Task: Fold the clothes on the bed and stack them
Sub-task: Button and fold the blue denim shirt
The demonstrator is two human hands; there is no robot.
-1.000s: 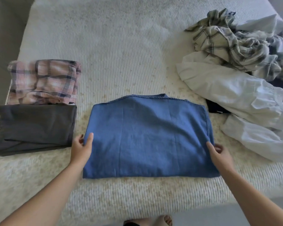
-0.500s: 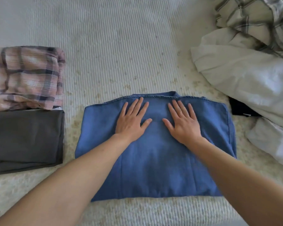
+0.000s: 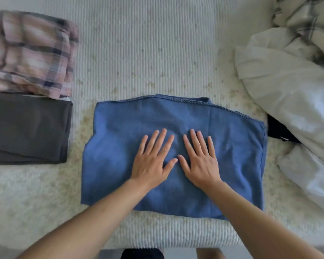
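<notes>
No readable brand, label or writing anywhere; just a tiny pale tag on the black garment [image 3: 280, 130] poking out at the right, too small to make out. Folded blue denim piece [image 3: 176, 131] lying flat near the front edge of the ribbed cream bed cover [image 3: 138, 53], stitched hem along its far side. Left hand [image 3: 153, 159] and right hand [image 3: 199, 159] both flat on the middle of it, palms down, fingers straight and fanned, thumbs almost meeting, holding nothing. Off to the left, a folded dark grey garment [image 3: 28, 128] just beside the denim but not touching, with a folded pink plaid garment [image 3: 32, 53] right behind it, a bit blurry. On the right, a rumpled white garment [image 3: 295, 101] heaped up close to the denim's right edge and lying over most of that black piece, plus a crumpled beige-and-grey plaid shirt [image 3: 305, 21] further back in the corner, half cut off by the frame. Forearms covering the denim's near edge in two spots.
</notes>
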